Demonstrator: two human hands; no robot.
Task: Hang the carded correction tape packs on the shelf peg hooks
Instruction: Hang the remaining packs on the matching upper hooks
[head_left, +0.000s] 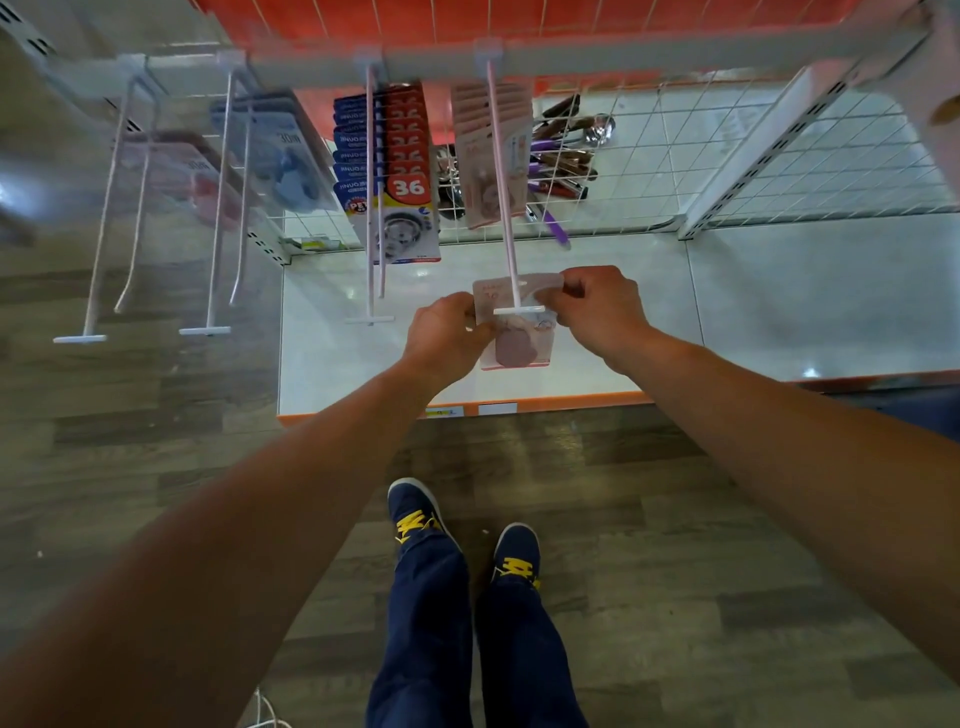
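**Where the pack (519, 338) met the peg hook (500, 171)**

As the pack sat level with the peg hook's front crossbar, both hands had it by the top corners. Left hand (447, 327): fingers curled, pinching the card's left edge. Right hand (597, 301): fingers bent, pinching the upper right corner. Could not tell whether the card's hole was over the tip. Hung packs (488, 150), same pink, sat at the hook's back. Neighbouring hook (370, 156) carried blue-and-red cards (400, 156). White shelf base (753, 312) lay below.
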